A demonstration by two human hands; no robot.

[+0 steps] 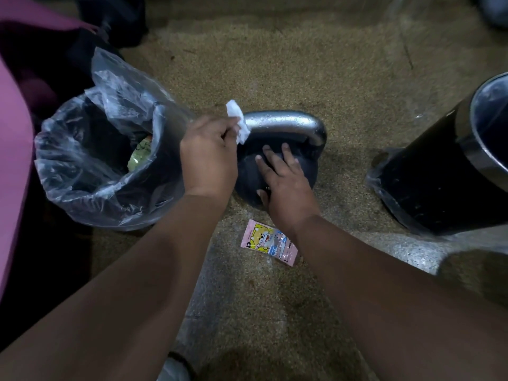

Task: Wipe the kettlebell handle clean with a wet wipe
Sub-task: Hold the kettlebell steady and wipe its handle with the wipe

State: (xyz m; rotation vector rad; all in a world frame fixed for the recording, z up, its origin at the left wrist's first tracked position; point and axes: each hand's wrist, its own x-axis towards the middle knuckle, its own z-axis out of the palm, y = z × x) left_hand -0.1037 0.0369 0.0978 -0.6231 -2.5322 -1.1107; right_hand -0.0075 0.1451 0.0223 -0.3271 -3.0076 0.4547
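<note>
A dark kettlebell point(305, 171) stands on the speckled floor. Its silver handle point(288, 123) arches over the top and carries water droplets. My left hand point(209, 155) grips a white wet wipe point(237, 122) and holds it against the left end of the handle, covering that end. My right hand point(283, 182) rests flat on the kettlebell's dark body, fingers straight and spread, just below the handle.
A bin lined with a clear plastic bag point(104, 160) stands directly left of the kettlebell. A second black lined bin point(450, 171) stands to the right. A pink wet wipe packet point(270, 243) lies on the floor below the kettlebell. Pink fabric point(13, 160) fills the left edge.
</note>
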